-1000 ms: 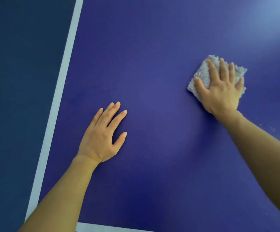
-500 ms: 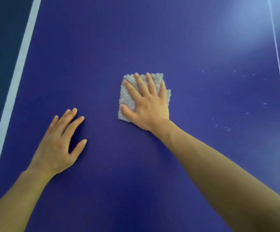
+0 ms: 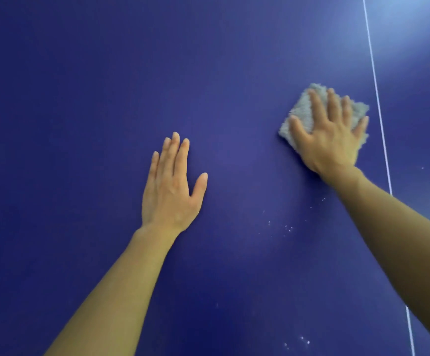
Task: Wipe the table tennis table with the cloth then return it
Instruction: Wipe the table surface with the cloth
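Head view: the blue table (image 3: pixel 80 98) fills the scene, both forearms stretched across it. The left hand (image 3: pixel 170 191) lies flat at centre, fingers straight and together. The right hand (image 3: pixel 329 134), fingers spread, presses the grey cloth (image 3: pixel 301 109) flat at far right, just left of a thin white line (image 3: pixel 378 98).

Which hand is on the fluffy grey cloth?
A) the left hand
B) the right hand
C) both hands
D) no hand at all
B: the right hand presses flat on the grey cloth, while the left hand lies flat on the bare blue table, apart from the cloth.
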